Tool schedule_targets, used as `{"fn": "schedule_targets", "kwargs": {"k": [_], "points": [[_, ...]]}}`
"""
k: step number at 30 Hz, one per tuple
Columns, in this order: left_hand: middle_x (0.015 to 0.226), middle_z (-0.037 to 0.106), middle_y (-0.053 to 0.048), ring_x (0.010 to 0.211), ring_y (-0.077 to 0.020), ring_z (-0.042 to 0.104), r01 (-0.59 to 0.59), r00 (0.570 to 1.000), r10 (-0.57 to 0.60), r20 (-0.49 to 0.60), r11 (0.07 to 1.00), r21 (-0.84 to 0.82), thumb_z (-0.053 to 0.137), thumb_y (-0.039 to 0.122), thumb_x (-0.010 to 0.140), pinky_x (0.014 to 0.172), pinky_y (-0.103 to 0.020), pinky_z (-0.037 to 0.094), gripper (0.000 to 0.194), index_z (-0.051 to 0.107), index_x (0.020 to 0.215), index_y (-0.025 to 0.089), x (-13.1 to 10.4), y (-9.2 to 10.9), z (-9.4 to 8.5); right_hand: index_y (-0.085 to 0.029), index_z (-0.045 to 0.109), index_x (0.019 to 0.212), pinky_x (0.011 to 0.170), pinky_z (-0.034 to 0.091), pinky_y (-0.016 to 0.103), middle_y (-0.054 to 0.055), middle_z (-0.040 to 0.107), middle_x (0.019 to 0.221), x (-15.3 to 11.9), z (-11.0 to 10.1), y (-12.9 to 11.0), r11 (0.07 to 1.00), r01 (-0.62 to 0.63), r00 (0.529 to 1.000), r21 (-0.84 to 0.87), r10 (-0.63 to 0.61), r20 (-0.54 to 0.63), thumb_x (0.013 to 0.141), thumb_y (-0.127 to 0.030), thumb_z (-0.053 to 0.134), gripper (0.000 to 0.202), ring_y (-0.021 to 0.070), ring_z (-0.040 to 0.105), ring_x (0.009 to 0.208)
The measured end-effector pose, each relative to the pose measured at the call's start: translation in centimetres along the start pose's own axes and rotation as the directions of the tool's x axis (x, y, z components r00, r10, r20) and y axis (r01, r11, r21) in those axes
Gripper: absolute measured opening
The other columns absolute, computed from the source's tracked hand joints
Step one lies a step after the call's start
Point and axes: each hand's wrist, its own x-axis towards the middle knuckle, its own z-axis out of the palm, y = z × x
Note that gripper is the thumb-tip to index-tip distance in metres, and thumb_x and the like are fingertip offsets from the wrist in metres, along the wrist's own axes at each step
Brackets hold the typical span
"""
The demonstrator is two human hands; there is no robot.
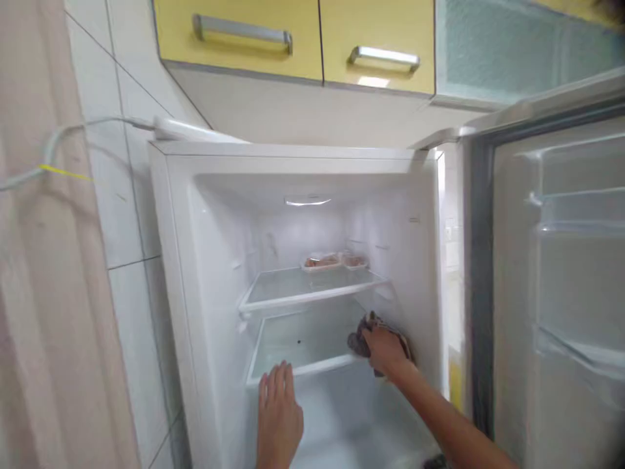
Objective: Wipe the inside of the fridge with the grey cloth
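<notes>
Cloth point(359, 342) sat bunched in your right hand point(385, 352), your fingers wrapped around it, at the right end of the second shelf point(312, 326) from the top of the fridge point(293, 159). It looked light, soft and limp, hardly fragile, so its bunched middle seemed the best hold. Your left hand point(279, 420) held nothing visible, fingers extended by the shelf's front; I couldn't tell whether they touched it.

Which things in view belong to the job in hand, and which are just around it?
In the job:
- right hand, gripping a dark cloth
- left hand, fingers near the shelf's front edge
- lower glass shelf

Just around:
- two food packs on the upper shelf
- yellow cupboards
- cable
</notes>
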Motion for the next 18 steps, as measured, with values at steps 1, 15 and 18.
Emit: {"fn": "schedule_targets", "kwargs": {"k": [1, 15, 18], "points": [[0.142, 0.061, -0.019, 0.136, -0.0356, 0.052, 0.005, 0.999, -0.006, -0.032, 1.000, -0.026, 0.048, 0.005, 0.079, 0.121, -0.060, 0.036, 0.058, 0.057, 0.136, 0.005, -0.2, -0.2, 0.1, -0.014, 0.070, 0.115, 0.088, 0.054, 0.049, 0.022, 0.072, 0.113, -0.3, 0.0, 0.1, 1.000, -0.014, 1.000, -0.002, 0.014, -0.007, 0.072, 0.001, 0.053, 0.048, 0.0383, 0.069, 0.107], [0.113, 0.075, -0.010, 0.091, -0.0228, 0.070, 0.550, 0.454, -0.290, 0.843, -0.652, -0.521, 0.077, 0.047, 0.075, 0.077, -0.034, 0.052, 0.046, 0.067, 0.111, 0.020, 1.9, 10.5, -1.0, -0.017, 0.059, 0.136, 0.117, 0.039, 0.041, 0.012, 0.062, 0.143, -3.3, 2.5, -5.4, 0.705, 0.279, 0.960, 0.652, -0.209, -0.185, 0.077, -0.023, 0.057, 0.060, 0.0249, 0.056, 0.133], [0.109, 0.075, -0.007, 0.079, -0.0151, 0.066, 0.619, 0.308, -0.348, 0.885, -0.633, -0.465, 0.067, 0.032, 0.085, 0.070, -0.028, 0.045, 0.026, 0.068, 0.108, 0.018, 2.3, 10.1, -1.5, -0.014, 0.058, 0.136, 0.119, 0.035, 0.043, 0.014, 0.060, 0.143, -2.7, 2.8, -3.3, 0.775, 0.247, 0.962, 0.582, -0.125, -0.241, 0.080, -0.023, 0.056, 0.057, 0.0267, 0.052, 0.136]]}}
